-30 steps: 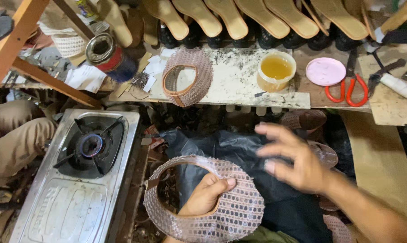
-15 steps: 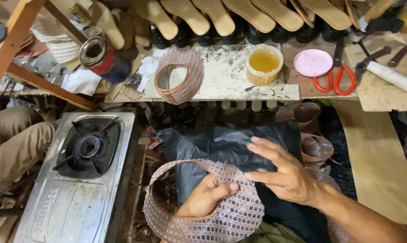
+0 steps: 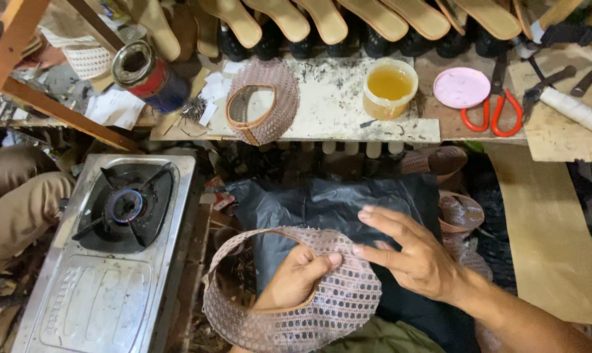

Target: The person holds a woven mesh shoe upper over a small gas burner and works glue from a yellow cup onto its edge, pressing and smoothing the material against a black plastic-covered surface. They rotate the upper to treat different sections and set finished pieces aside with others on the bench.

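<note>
Fingers of the left hand (image 3: 294,280) are curling inside the brown mesh shoe upper (image 3: 309,307), gripping its rim, palm mostly hidden; right hand (image 3: 417,258) is lying flat, spread, fingertips touching the mesh over black plastic sheet (image 3: 335,202). Red-labelled tin can (image 3: 147,75) is lying upper left.
</note>
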Demonstrator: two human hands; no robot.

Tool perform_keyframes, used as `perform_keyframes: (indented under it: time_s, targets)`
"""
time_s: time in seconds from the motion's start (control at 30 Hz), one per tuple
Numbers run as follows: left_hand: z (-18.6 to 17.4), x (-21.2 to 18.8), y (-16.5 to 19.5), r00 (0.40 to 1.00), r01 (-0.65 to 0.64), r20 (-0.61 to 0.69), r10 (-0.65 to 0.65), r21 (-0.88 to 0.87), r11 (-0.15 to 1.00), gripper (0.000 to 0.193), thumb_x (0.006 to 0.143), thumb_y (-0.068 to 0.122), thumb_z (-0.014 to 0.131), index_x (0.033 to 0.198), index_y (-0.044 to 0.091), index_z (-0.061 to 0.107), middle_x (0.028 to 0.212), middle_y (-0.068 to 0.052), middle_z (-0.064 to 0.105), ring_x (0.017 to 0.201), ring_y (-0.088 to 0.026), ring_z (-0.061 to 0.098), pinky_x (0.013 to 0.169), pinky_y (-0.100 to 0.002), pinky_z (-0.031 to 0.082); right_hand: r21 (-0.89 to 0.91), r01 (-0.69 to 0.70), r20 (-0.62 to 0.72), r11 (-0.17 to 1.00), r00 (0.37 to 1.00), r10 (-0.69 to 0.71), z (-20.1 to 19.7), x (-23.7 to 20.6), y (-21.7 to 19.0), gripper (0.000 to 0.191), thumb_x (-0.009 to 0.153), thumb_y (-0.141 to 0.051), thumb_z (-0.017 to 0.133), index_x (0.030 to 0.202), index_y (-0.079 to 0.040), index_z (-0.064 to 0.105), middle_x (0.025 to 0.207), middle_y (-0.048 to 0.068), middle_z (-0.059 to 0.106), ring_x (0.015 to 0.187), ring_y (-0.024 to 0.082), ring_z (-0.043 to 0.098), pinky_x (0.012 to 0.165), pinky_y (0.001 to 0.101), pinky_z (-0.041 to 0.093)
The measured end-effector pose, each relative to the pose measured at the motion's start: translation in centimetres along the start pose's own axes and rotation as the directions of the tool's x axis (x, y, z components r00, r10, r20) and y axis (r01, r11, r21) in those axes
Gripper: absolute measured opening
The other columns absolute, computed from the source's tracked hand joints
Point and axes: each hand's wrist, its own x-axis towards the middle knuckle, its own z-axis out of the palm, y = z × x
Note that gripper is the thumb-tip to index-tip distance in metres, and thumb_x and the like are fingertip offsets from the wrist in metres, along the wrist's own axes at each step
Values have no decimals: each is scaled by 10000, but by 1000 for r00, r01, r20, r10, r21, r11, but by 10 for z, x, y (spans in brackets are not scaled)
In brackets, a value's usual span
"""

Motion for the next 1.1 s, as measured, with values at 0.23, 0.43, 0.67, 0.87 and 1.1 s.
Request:
perform_keyframes:
  time_s: [0.23,0.43,0.67,0.87,1.1]
  targets:
    - [-12,5,-2,968,-156,-181,172,103,982,303,964,119,602,1179,-91,646,1001,-133,765,853,-201,734,753,-340,597,595,-637,322,489,747,581,7,15,-13,524,795,30,759,1301,-45,645,1301,130,544,898,176,664,795,302,603]
    - [-17,11,-24,987,-4,-162,-9,-80,997,362,940,31,624,1293,-34,581,1075,-109,725,923,-188,723,818,-339,609,158,-466,287,870,865,411,-6,49,22,448,813,-161,799,1239,-55,708,1137,77,692,802,153,693,747,292,579]
    - [-21,6,-33,977,-1,-206,-47,-228,974,322,924,12,606,1242,-43,602,1017,-154,740,863,-243,743,763,-374,623,-447,-261,-109,856,965,237,-39,103,159,500,873,-398,789,1216,-39,732,1507,227,536,1340,413,540,1098,495,456]
    - [-25,5,-26,979,-22,-204,-23,-216,976,325,927,-9,599,1250,-48,597,1038,-156,739,887,-245,742,781,-380,619,-542,-260,19,799,947,322,-47,113,208,623,675,-456,906,1158,-79,792,1627,262,390,1444,510,348,1144,601,328]
    - [-19,9,-20,978,-4,-203,-40,-214,977,324,910,-21,612,1233,-45,606,1036,-147,739,900,-240,739,797,-375,616,-124,-373,-33,919,928,372,-55,76,160,205,839,-275,792,869,-81,736,1501,155,571,1415,342,516,1185,470,407]
